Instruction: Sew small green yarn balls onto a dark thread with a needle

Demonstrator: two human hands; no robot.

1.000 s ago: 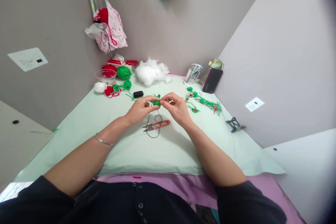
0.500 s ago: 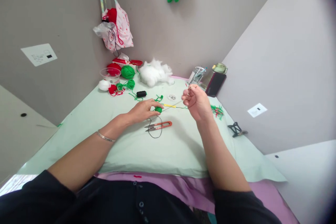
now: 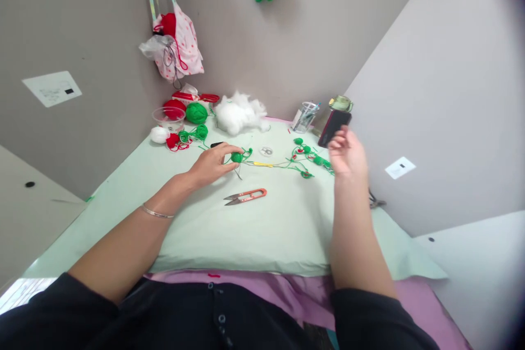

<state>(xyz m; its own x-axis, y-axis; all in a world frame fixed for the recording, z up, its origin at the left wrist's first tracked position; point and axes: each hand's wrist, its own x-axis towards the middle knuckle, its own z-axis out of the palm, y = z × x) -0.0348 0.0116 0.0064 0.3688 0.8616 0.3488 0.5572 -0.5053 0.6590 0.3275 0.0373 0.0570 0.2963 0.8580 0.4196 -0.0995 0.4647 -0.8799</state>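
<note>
My left hand (image 3: 213, 163) pinches a small green crocheted ball (image 3: 237, 157) between thumb and fingertips, just above the cloth. A short dark thread end hangs under the ball. Raised to the right, my right hand (image 3: 348, 156) has its fingers drawn together; whatever they pinch is too small to make out. A thin thread seems to run from the ball toward it. Behind the ball's right side lies a yellow crochet hook (image 3: 262, 164). Orange-handled thread snips (image 3: 246, 197) rest in front of my left hand. Green crocheted pieces with red bits (image 3: 305, 151) lie between the hands.
White stuffing (image 3: 240, 115) is piled at the back. Left of it are a green yarn ball (image 3: 197, 113) and a clear tub (image 3: 170, 118). A pen cup (image 3: 305, 116), phone (image 3: 334, 127) and bottle stand back right. A small round case (image 3: 266, 151) lies mid-table.
My right hand has moved right and away from the ball, uncovering the green pieces. The dark thread loop over the snips has been drawn up. My left hand has shifted slightly left and back.
</note>
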